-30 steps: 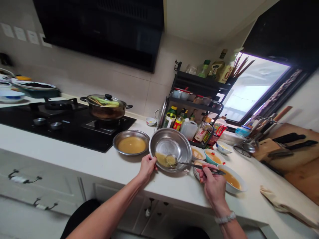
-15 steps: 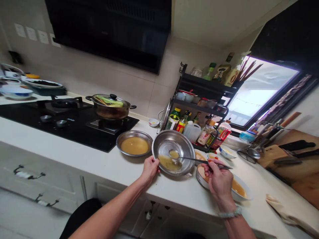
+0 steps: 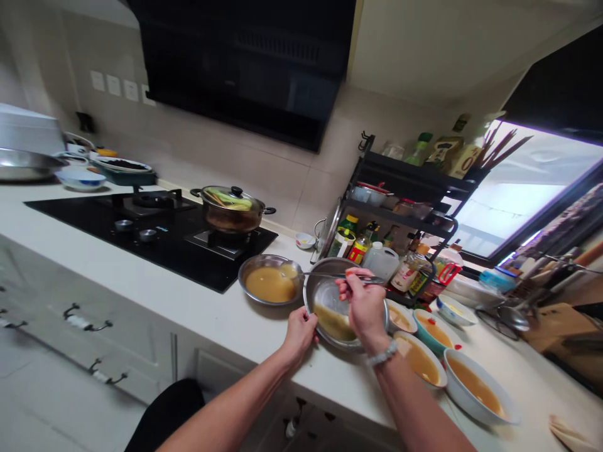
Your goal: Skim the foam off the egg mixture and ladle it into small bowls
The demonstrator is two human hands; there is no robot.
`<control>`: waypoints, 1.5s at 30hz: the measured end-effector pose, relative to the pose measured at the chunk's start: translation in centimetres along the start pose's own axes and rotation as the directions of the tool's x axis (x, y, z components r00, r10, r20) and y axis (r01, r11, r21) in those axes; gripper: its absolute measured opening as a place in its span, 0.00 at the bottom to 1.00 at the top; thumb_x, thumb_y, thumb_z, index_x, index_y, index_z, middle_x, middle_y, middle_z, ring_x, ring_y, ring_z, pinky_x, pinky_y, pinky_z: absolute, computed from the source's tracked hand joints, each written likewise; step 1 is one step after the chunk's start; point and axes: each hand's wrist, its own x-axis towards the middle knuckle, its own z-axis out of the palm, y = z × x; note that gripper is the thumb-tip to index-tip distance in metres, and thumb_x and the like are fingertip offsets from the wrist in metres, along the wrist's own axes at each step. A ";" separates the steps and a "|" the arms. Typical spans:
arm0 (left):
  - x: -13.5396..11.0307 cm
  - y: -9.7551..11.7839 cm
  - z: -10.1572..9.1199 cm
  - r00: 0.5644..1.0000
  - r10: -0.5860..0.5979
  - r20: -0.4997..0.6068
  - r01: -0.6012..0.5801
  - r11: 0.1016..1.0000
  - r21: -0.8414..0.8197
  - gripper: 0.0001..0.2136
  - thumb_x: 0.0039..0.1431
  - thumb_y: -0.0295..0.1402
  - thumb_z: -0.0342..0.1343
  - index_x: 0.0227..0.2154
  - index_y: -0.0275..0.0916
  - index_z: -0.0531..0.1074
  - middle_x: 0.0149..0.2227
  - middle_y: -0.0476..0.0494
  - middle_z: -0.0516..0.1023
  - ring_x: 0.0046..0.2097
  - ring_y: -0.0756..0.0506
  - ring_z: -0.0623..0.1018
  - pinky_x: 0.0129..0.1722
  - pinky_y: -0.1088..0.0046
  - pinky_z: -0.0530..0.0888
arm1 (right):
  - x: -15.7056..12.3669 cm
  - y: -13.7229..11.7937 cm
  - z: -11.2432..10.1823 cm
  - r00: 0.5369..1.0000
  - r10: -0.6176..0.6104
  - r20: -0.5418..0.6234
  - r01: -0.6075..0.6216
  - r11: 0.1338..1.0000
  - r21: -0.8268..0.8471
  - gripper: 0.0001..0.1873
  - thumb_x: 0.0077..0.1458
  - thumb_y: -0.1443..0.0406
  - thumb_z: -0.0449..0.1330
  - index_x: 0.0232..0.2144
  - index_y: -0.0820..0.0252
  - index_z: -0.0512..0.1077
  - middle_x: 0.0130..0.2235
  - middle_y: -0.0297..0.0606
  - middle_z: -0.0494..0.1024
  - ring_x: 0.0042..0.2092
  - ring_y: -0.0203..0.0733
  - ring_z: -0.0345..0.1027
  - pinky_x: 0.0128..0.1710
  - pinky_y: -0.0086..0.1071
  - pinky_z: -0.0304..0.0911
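Note:
My left hand (image 3: 300, 328) grips the near rim of a tilted steel bowl (image 3: 320, 289) that holds a little yellow liquid (image 3: 335, 322). Above that bowl, my right hand (image 3: 362, 302) is closed on the handle of a metal ladle (image 3: 325, 274). The ladle's scoop (image 3: 288, 271) reaches left over the rim of a shallow steel pan (image 3: 270, 286) filled with the same yellow liquid. To the right of the tilted bowl stand several ceramic bowls (image 3: 480, 388) of yellow liquid.
A lidded pot (image 3: 232, 208) sits on the black hob (image 3: 141, 226) to the left. A black rack (image 3: 400, 207) of bottles and jars stands behind the bowls. Dishes (image 3: 80, 178) are stacked at the far left, a knife block (image 3: 551, 320) at the far right. Drawers run below the counter.
My right hand lifted the ladle out of the tilted bowl and swung it left, over the shallow pan. My left hand kept its grip on the bowl's rim. The camera shifted left.

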 end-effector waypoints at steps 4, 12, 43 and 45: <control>0.0 0.0 0.1 1.000 0.005 0.014 -0.005 1.000 0.002 0.06 0.43 0.34 0.56 0.19 0.38 0.67 0.14 0.55 0.63 0.14 0.55 0.62 0.13 0.79 0.62 | -1.4 1.8 1.3 0.968 -0.119 0.220 0.163 0.967 -0.195 0.06 0.53 0.62 0.59 0.33 0.58 0.72 0.22 0.32 0.74 0.23 0.37 0.68 0.21 0.28 0.65; 0.0 0.2 0.0 1.000 -0.010 0.001 0.010 1.000 0.000 0.08 0.42 0.35 0.56 0.17 0.38 0.65 0.13 0.55 0.63 0.14 0.55 0.62 0.13 0.80 0.62 | -3.0 0.6 -2.5 0.771 -0.427 0.472 0.583 0.770 -0.257 0.09 0.56 0.68 0.57 0.38 0.54 0.76 0.35 0.39 0.77 0.34 0.40 0.72 0.34 0.34 0.69; -0.2 0.4 -0.4 1.000 -0.003 0.000 0.003 1.000 0.030 0.08 0.42 0.34 0.56 0.17 0.38 0.65 0.15 0.56 0.62 0.14 0.56 0.63 0.14 0.80 0.62 | -5.6 1.7 -15.8 0.947 0.054 -0.317 -0.086 0.992 -0.089 0.20 0.41 0.57 0.70 0.31 0.62 0.69 0.18 0.35 0.74 0.19 0.35 0.64 0.14 0.23 0.57; -0.2 0.4 -0.4 1.000 -0.006 -0.005 0.006 1.000 0.030 0.08 0.42 0.34 0.56 0.17 0.38 0.64 0.14 0.56 0.62 0.14 0.56 0.63 0.14 0.80 0.62 | -5.4 1.3 -15.7 0.943 0.057 -0.329 -0.086 0.993 -0.076 0.19 0.40 0.58 0.70 0.31 0.62 0.69 0.18 0.35 0.74 0.18 0.34 0.64 0.14 0.23 0.57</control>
